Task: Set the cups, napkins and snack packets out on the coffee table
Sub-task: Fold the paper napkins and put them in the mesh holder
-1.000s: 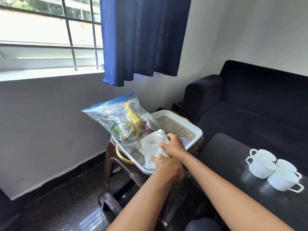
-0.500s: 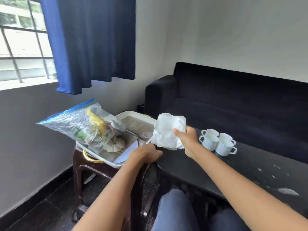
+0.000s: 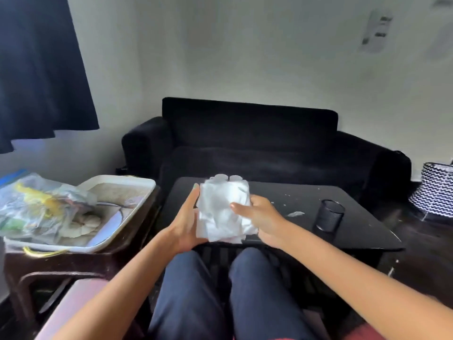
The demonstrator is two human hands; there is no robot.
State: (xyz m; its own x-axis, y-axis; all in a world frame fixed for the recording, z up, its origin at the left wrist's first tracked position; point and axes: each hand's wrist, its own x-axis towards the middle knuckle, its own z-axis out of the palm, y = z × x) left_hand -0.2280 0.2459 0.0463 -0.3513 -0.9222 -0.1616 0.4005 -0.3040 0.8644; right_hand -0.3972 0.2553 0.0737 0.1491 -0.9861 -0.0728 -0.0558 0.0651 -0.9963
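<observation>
Knees: 2 legs in dark blue trousers fill the bottom centre of the frame, cut off by the lower edge.
Forearms: both rise from the bottom corners toward the centre; elbows out of frame.
Left hand: just left of centre, palm turned inward, fingers straight and pointing up along the left side of the napkins; it presses against them flat, not curled round.
Right hand: just right of centre, thumb across the front of the bundle and fingers wrapped behind it, clasping the napkins.
Napkins: crumpled white bundle held between both hands at mid-frame, above the near edge of the coffee table; how many sheets cannot be told.
Cups: only white rims peek over the top of the napkins; the rest is hidden behind them, and the count is unclear.
Coffee table: black top, centre to right, its near left part covered by the hands; pale specks lie on it.
Mesh holder: dark cylinder standing on the table at right.
Snack bag: clear zip bag at left edge, blurred, contents only yellow and green smears, partly cut off.
Tray: white, on a brown stool at left, holding the bag.
Sofa: black, behind the table.
Patterned bag: right edge, cut off.
</observation>
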